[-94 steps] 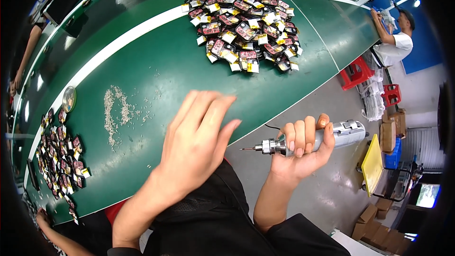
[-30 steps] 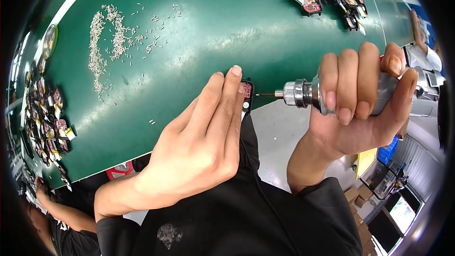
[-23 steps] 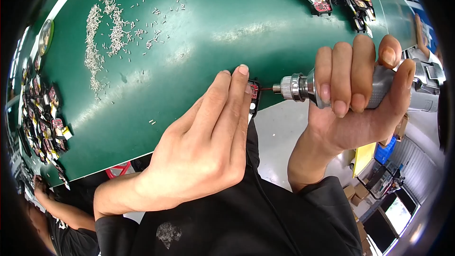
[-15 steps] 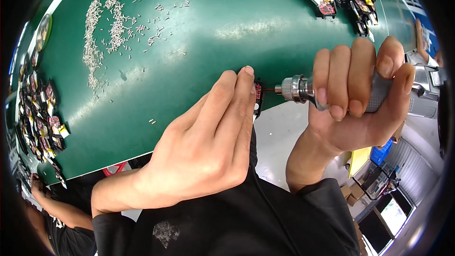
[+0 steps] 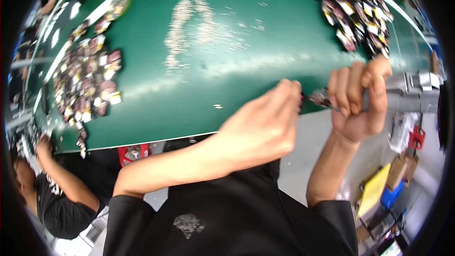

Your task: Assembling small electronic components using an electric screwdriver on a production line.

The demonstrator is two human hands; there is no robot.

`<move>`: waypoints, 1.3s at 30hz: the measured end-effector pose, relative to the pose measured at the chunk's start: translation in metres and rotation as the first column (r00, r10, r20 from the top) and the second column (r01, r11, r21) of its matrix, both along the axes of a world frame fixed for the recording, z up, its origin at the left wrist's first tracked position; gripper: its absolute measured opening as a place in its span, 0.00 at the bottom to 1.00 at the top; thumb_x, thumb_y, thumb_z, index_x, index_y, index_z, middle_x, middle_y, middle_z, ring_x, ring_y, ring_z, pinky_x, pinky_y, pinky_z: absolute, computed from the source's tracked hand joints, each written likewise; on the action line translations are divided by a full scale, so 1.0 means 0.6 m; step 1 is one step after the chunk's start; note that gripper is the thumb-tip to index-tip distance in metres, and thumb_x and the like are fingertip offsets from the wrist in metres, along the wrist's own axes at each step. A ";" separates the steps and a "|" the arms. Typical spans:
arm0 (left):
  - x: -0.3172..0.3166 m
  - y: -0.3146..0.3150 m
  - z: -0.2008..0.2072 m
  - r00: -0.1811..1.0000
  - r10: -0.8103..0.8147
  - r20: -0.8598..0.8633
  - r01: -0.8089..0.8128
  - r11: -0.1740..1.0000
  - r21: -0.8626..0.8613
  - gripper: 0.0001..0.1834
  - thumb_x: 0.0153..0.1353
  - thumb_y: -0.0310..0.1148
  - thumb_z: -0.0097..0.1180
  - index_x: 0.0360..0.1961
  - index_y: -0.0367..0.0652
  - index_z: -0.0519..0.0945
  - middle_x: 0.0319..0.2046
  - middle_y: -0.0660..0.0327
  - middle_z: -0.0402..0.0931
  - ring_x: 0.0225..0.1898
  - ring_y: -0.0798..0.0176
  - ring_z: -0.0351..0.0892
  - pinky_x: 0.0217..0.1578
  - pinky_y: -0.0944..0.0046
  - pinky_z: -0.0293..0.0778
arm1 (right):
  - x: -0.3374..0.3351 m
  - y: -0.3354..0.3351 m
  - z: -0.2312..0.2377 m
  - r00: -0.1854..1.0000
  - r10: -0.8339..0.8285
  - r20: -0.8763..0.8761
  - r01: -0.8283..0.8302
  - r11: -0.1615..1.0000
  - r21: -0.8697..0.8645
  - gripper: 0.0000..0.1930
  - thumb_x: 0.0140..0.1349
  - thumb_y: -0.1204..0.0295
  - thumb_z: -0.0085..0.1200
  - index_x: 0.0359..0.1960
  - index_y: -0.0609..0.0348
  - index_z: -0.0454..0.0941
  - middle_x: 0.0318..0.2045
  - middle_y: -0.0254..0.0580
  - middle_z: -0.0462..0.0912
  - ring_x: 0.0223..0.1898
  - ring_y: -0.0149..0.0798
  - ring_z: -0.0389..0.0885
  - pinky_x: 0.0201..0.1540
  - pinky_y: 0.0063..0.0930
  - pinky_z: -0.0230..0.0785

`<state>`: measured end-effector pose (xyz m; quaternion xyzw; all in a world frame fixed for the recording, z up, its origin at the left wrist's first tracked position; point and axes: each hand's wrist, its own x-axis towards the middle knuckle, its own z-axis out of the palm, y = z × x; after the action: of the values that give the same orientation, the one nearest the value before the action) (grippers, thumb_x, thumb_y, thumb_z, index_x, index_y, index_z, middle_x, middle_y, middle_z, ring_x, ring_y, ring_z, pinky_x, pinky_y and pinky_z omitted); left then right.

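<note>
My left hand [image 5: 265, 125] is closed on a small black part [image 5: 301, 100], seen edge-on at the fingertips and mostly hidden behind them. In my right hand [image 5: 358, 97] is a grey electric screwdriver [image 5: 410, 98], held level with the fingers wrapped round its body. Its silver nose [image 5: 321, 97] points left at the black part. Motion blurs the narrow gap between them, so I cannot tell whether the bit touches. Both hands are over the front edge of a green table [image 5: 246, 97].
Loose screws [image 5: 204, 23] lie scattered on the table. Small black parts with red boards and yellow-white tabs form a left pile [image 5: 90, 80] and a far-right pile [image 5: 355, 14]. A co-worker's arm [image 5: 68, 180] is at the left. Boxes and a yellow panel [image 5: 374, 189] stand at the lower right.
The view has swung, so the screws, left pile and my hands appear farther right. The picture is now blurred. Screwdriver nose and black part look closer together; both hands keep their holds.
</note>
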<state>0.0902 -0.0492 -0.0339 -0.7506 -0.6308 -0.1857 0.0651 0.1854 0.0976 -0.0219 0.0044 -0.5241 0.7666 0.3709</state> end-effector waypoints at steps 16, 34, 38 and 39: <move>-0.229 -0.240 0.048 0.590 0.792 -0.157 -0.774 0.610 0.169 0.21 0.54 0.21 0.55 0.51 0.37 0.72 0.53 0.49 0.68 0.54 0.46 0.65 0.54 0.52 0.64 | 0.022 -0.036 -0.044 0.981 -0.106 -0.162 0.016 0.879 -0.476 0.09 0.69 0.66 0.39 0.40 0.59 0.66 0.11 0.26 0.56 0.10 0.22 0.53 0.17 0.19 0.54; -0.192 -0.128 0.009 0.910 0.399 -0.110 -0.401 0.916 0.006 0.08 0.49 0.19 0.59 0.31 0.36 0.73 0.30 0.58 0.71 0.31 0.56 0.73 0.32 0.58 0.71 | 0.031 -0.046 -0.052 0.981 -0.103 -0.165 0.004 0.857 -0.516 0.09 0.69 0.67 0.37 0.36 0.58 0.66 0.10 0.28 0.58 0.10 0.25 0.55 0.16 0.22 0.57; -0.191 -0.124 0.007 0.882 0.469 0.030 -0.469 0.883 -0.006 0.09 0.50 0.18 0.55 0.32 0.36 0.69 0.29 0.55 0.70 0.31 0.53 0.73 0.32 0.57 0.70 | 0.040 -0.046 -0.053 0.981 -0.123 -0.153 0.022 0.842 -0.539 0.09 0.68 0.67 0.38 0.36 0.58 0.66 0.10 0.27 0.57 0.09 0.24 0.54 0.16 0.22 0.57; -0.184 -0.131 0.004 0.832 0.536 0.143 -0.532 0.844 -0.066 0.06 0.53 0.18 0.49 0.31 0.35 0.66 0.28 0.54 0.68 0.29 0.54 0.71 0.30 0.60 0.68 | 0.042 -0.048 -0.053 0.981 -0.137 -0.138 0.040 0.835 -0.549 0.09 0.68 0.66 0.38 0.36 0.58 0.66 0.10 0.27 0.57 0.09 0.24 0.54 0.17 0.22 0.57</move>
<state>-0.0199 -0.1279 -0.0313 -0.5284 -0.8204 -0.2110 0.0560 0.2108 0.0689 -0.0538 -0.0591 -0.2509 0.8623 0.4358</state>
